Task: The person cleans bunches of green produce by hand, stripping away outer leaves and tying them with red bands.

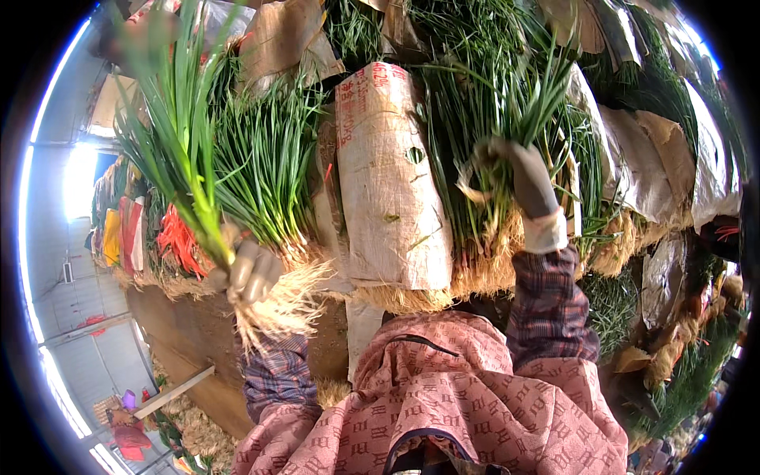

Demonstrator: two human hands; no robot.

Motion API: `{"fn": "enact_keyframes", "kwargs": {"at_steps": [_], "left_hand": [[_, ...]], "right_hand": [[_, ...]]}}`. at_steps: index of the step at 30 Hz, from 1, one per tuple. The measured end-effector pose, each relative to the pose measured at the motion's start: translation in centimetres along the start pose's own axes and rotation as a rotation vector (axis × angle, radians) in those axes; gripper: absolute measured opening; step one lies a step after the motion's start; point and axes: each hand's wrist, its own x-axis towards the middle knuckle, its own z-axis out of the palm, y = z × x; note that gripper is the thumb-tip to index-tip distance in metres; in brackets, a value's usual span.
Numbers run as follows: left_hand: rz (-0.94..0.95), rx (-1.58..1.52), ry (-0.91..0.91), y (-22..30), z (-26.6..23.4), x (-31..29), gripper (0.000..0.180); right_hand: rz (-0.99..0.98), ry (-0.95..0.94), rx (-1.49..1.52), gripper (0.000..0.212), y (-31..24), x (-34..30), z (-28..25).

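Note:
My left hand (252, 273), in a grey-brown glove, is closed round a bunch of leek-like plants (186, 150). Its long green leaves rise up and to the left, blurred at the top, and its pale stringy roots (281, 305) hang out below the fist. My right hand (522, 174), in a dark glove with a light cuff, has its fingers curled in among the leaves of a standing row of similar plants (467, 119). Some leaves pass through those fingers, though the grip is partly hidden. Between the hands, a whitish woven sack sheet (388, 182) covers another bundle.
More plants (265, 158) stand left of the sack, roots toward me. Brown cardboard pieces (281, 39) and further sheets (645, 158) lie among the rows. Red ties (180, 241) are heaped at the left. A pale bar (174, 392) sticks out at the lower left.

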Motion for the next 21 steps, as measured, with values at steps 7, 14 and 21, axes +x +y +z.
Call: {"fn": "enact_keyframes", "kwargs": {"at_steps": [7, 14, 21], "left_hand": [[-0.006, 0.020, 0.025, -0.7, -1.5, 0.6, 0.015], [0.004, -0.014, 0.044, -0.8, -3.0, 0.5, 0.015], [0.009, -0.026, 0.022, -0.8, -3.9, 0.9, 0.015]], "right_hand": [[0.069, 0.232, -1.000, 0.024, 16.3, -4.8, 1.2], [0.347, 0.312, -1.265, 0.038, 15.9, -5.6, 1.0], [0.211, 0.294, -0.717, 0.027, 14.5, -6.6, -1.2]]}}
